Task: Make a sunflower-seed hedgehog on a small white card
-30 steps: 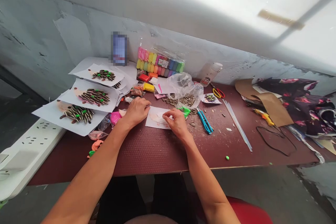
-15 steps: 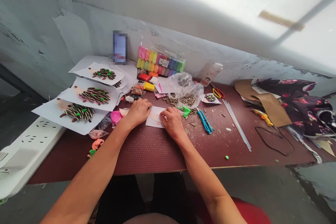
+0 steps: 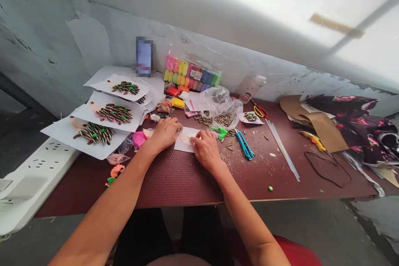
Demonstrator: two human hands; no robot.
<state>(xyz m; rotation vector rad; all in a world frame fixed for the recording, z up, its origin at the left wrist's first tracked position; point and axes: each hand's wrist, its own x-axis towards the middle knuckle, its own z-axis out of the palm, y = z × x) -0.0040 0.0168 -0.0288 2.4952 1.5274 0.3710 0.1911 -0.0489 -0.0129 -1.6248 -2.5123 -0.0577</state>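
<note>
A small white card (image 3: 179, 146) lies flat on the table, with a thin pale peach layer, seemingly modelling clay (image 3: 186, 139), on its middle. At the card's upper left edge rests my left hand (image 3: 166, 135), fingers bent and held together, fingertips on the card. My right hand (image 3: 206, 149) covers the card's right side. Its fingers are curled and pressed together on the pale clay; whatever is under the fingertips is hidden. Striped sunflower seeds (image 3: 225, 119) are heaped beyond my right hand, beside a lump of green clay (image 3: 222, 133).
Sheets with seed-covered hedgehogs (image 3: 115, 113) stack at the left above a power strip (image 3: 40, 166). A blue utility knife (image 3: 245, 145), scissors (image 3: 260, 111), clear glue sticks (image 3: 282, 149) and a yellow glue gun (image 3: 314, 140) lie rightward. Packed coloured clay (image 3: 190, 78) stands behind.
My right hand has shifted slightly right and down over the card, showing a little more of the pale clay. My left hand stays at the card's edge. The view has shifted slightly.
</note>
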